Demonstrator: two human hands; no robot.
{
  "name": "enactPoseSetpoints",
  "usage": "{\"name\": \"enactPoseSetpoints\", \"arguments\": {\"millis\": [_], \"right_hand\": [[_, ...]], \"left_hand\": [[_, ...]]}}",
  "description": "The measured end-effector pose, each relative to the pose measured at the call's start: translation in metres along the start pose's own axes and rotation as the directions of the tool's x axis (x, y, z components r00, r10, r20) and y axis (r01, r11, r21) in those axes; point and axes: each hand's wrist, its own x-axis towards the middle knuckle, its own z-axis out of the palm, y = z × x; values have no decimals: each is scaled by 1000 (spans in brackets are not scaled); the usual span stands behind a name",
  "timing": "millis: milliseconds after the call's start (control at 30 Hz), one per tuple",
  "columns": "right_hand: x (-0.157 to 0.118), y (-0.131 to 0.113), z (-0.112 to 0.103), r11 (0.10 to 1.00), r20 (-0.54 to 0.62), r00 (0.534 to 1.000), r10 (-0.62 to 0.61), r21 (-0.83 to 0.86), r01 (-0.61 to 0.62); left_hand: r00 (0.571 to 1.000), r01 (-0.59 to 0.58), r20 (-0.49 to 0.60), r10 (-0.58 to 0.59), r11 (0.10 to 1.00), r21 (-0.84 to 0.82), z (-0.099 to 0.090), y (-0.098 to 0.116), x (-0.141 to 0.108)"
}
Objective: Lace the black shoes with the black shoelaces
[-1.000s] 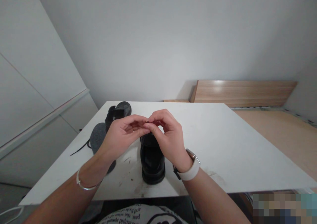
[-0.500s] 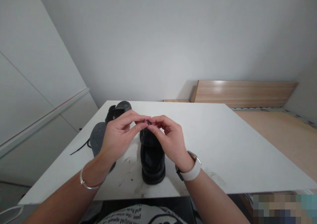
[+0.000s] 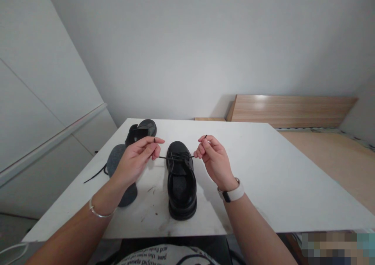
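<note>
A black laced shoe (image 3: pixel 182 191) stands on the white table, toe pointing away from me and opening toward me. To its left, my left hand (image 3: pixel 140 152) is closed on one end of the black shoelace (image 3: pixel 165 158). On the other side my right hand (image 3: pixel 213 155) grips the opposite end, with a bit of lace showing above its fingers. The lace runs nearly straight and level across the top of the shoe between both hands.
Another black shoe (image 3: pixel 149 127) lies at the table's back left. A grey insole (image 3: pixel 129 196) lies partly behind my left forearm, and a loose black lace (image 3: pixel 95 176) is left of it. Dark smudges mark the white table (image 3: pixel 263 171) near its front edge.
My hands have moved apart from their meeting point above the shoe, one left and one right. The lace is now stretched between them and the shoe's front shows.
</note>
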Motion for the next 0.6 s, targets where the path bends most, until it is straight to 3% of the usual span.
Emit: {"name": "enactPoseSetpoints", "arguments": {"millis": [167, 433, 600], "right_hand": [[-1, 0, -16, 1000, -61, 998, 2, -4, -3], [-9, -6, -35, 999, -130, 991, -26, -37, 21], [-13, -7, -36, 987, -105, 993, -59, -158, 42]], "left_hand": [[1000, 17, -13, -15, 993, 119, -18, -13, -5], [995, -29, -94, 36, 996, 80, -32, -19, -5], [998, -54, -25, 65, 951, 303, -27, -14, -8]]}}
